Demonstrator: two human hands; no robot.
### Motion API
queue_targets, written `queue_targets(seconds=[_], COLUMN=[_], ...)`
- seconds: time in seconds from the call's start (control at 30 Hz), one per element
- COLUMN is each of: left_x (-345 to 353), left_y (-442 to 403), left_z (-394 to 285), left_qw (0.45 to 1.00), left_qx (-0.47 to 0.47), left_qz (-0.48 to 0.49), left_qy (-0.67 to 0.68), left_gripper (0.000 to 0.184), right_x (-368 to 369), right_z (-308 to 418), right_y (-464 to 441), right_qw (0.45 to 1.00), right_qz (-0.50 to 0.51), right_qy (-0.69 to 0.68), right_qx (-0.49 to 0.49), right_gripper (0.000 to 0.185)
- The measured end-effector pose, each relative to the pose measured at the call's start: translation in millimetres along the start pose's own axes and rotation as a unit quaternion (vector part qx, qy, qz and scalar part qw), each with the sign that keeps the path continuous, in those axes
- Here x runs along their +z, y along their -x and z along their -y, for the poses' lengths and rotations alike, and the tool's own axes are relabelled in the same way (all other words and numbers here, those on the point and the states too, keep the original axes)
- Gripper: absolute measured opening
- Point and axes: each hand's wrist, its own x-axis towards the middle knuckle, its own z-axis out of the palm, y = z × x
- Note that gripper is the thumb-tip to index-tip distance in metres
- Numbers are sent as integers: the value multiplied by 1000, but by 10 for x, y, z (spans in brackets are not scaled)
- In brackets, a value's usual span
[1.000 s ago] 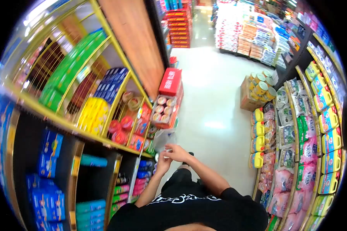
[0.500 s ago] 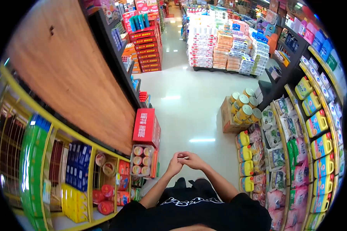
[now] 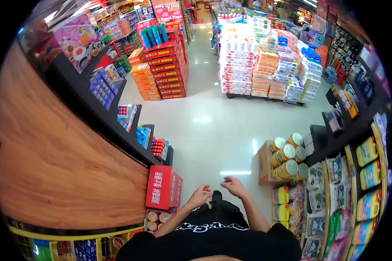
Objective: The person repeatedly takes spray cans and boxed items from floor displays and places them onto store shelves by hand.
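Observation:
In front of my black shirt, my left hand (image 3: 199,196) hangs in the air with its fingers loosely bent and apart. Nothing is in it. My right hand (image 3: 234,186) is held a little higher and to the right, fingers extended toward the left, also holding nothing. A gap separates the two hands, with the pale floor and one dark shoe (image 3: 217,197) beneath. Nearest to my left hand is a red carton (image 3: 159,187) at the shelf end. To the right of my right hand stands a cardboard box (image 3: 265,163) beside stacked yellow cans (image 3: 286,153).
An aisle of shiny floor (image 3: 196,143) runs ahead between shelves. Toilet-paper packs (image 3: 237,65) are piled at the far right, red cartons (image 3: 167,71) at the far left. A wooden panel (image 3: 65,174) borders the left; yellow jugs (image 3: 369,202) line the right shelves.
My hands were touching at the fingertips and have come apart, the right one moving right. I have moved forward along the aisle; the stacked goods look nearer.

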Motion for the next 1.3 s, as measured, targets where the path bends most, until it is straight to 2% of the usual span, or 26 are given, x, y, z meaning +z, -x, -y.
queue_targets(seconds=[0.03,0.1,0.2,0.33,0.53,0.6,0.67,0.73,0.83,0.93,1.1,1.23,1.3], left_x=[-103,-282,-578,-1098,-2143,-2645,-3067,-3502,-3973,-4335,-4847,-5303,-5583], left_y=[-189,-581,-1187,-2054,-3417,-3982,-4609,-5103,-5798,-6420,-7507,-8117,-8390], left_z=[-179,-519,-614,-524,-473,-636,-682,-1239,-1822,-2155,-2043,-2188,-2236], left_qw=[1000,999,995,987,970,975,972,971,964,968,979,985,984], left_qx=[3,8,-15,-25,-83,-66,-32,-8,60,70,13,-69,-42], left_qz=[-10,-30,-96,-150,-185,-195,-224,-237,-240,-214,-189,-159,-169], left_qy=[-10,-22,-9,50,136,88,62,35,101,107,69,26,45], left_gripper=[53,54,54,52,51,51,49,49,50,52,55,57,58], right_x=[-89,-268,-416,-411,-337,-436,-570,-688,-831,-918,-1013,-1138,-1150], right_z=[156,572,1255,1672,2038,2283,2501,2684,2913,2963,3093,3708,4073], right_y=[-319,-901,-1622,-2713,-4227,-4630,-5052,-5517,-6113,-6799,-8195,-9278,-9809], right_qw=[999,998,991,976,957,946,948,957,977,985,983,981,977], right_qz=[4,35,87,175,216,248,246,222,153,160,160,153,161], right_qy=[1,10,37,-4,142,172,159,150,129,46,76,86,82], right_qx=[-40,-56,-90,-130,-129,-120,-122,-110,-72,-49,-58,-88,-118], right_gripper=[60,61,62,61,68,75,75,74,72,73,73,69,68])
